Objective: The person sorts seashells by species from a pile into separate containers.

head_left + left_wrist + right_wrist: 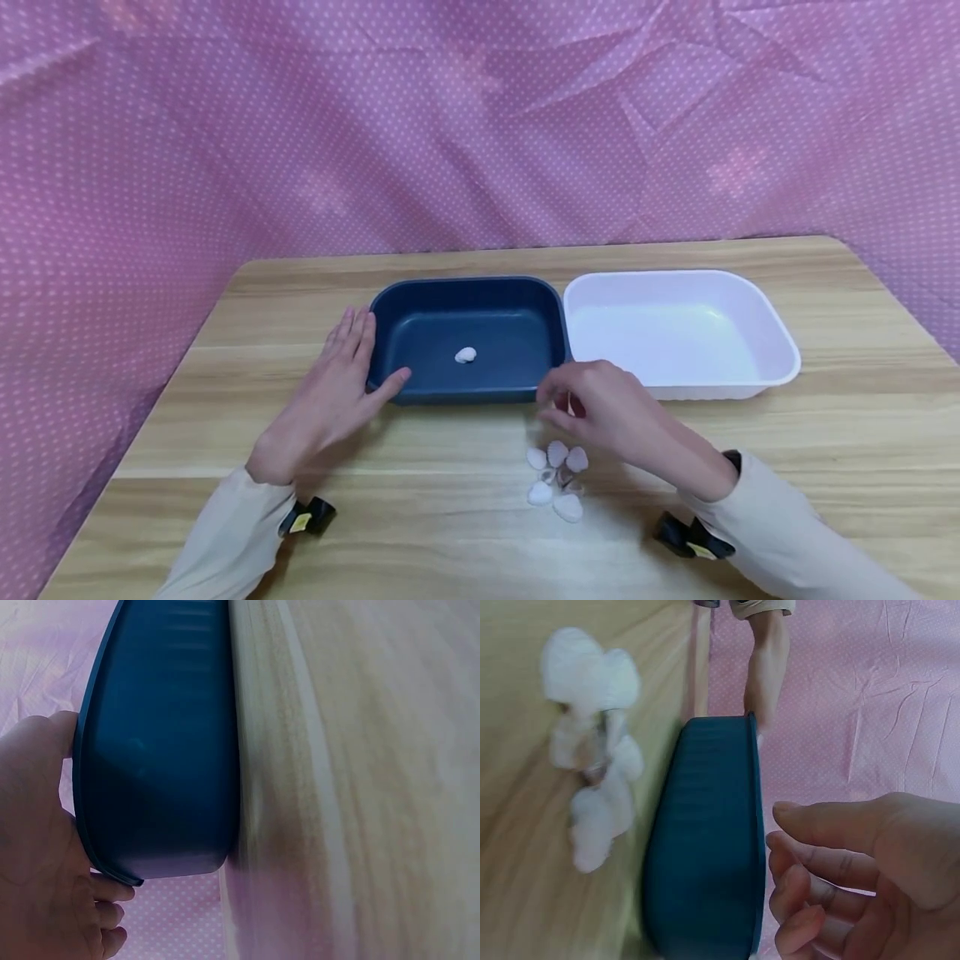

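Observation:
My left hand (333,392) rests on the left end of a dark blue tray (465,397), its fingers spread along the rim and thumb over the front corner. One white shell (466,355) lies inside that tray. My right hand (600,408) is at the tray's front right corner, fingers loosely bent. In the right wrist view, a gap shows between thumb (817,823) and forefinger, with nothing held there. Below this hand, a small cluster of pale seashells (567,507) lies on the wooden table; it looks blurred in the right wrist view.
A white tray (682,389) stands right beside the blue one, its near left corner partly hidden by my right hand. Both sit on the wood-grain table (420,533). Pink dotted cloth (480,125) hangs behind and at both sides.

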`<state>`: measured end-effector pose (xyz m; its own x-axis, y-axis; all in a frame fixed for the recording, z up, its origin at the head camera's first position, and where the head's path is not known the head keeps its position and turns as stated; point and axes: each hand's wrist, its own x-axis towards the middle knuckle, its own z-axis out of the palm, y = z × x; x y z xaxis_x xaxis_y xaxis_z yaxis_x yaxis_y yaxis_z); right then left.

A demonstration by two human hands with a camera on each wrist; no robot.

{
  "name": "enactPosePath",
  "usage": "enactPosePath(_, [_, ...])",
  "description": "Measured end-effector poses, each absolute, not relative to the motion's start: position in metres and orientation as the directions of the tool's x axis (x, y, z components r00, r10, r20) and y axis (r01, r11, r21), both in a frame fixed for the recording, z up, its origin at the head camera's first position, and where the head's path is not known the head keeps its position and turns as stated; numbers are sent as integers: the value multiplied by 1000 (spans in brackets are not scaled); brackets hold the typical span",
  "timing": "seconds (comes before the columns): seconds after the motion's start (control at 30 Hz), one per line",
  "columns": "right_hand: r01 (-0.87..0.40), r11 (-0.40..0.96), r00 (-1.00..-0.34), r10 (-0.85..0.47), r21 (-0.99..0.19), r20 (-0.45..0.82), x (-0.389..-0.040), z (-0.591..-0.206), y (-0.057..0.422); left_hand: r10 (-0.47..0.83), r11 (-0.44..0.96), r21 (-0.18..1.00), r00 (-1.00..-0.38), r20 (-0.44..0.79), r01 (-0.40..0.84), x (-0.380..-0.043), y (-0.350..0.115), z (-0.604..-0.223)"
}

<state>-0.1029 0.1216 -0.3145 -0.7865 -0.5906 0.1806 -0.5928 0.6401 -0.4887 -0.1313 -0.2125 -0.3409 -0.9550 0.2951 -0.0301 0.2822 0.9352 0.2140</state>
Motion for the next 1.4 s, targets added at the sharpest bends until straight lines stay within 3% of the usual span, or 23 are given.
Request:
enactPosePath(0.33, [-575, 653, -798, -580, -493, 163, -97, -330, 150, 293, 931, 230, -956, -6, 284, -129, -212, -342])
enactPosePath(0.83, [-486, 691, -822, -569, -535, 11, -83, -348, 161, 294, 933, 217, -956, -7, 286, -130, -213, -343])
enactPosePath(1.4, [-557, 700, -797, -602, -448, 50, -82, -359, 160, 285, 935, 222, -958, -11, 276, -129, -212, -342])
